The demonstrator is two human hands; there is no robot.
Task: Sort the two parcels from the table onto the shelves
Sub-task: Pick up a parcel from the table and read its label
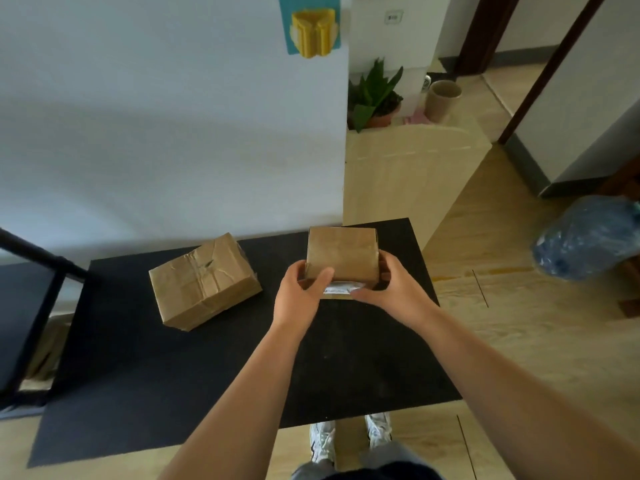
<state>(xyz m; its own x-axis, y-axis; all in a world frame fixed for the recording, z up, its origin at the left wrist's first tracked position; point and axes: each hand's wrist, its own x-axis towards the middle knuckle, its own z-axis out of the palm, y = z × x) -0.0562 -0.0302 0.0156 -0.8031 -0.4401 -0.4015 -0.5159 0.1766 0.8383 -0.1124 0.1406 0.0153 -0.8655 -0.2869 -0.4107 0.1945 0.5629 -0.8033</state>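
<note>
Two brown cardboard parcels are on the black table (138,375). The smaller parcel (343,252) stands at the table's far right, with a white label showing on its near face. My left hand (299,296) grips its left near corner and my right hand (391,289) grips its right near side. I cannot tell whether it rests on the table or is lifted a little. The larger, crumpled parcel (204,282) lies untouched to the left, sealed with tape. No shelves are clearly visible.
A white wall runs behind the table. A black metal frame (41,271) stands at the left. To the right are a pale wooden board (408,174), a potted plant (375,95), a cardboard tube (443,98) and a blue plastic bag (588,237) on the wooden floor.
</note>
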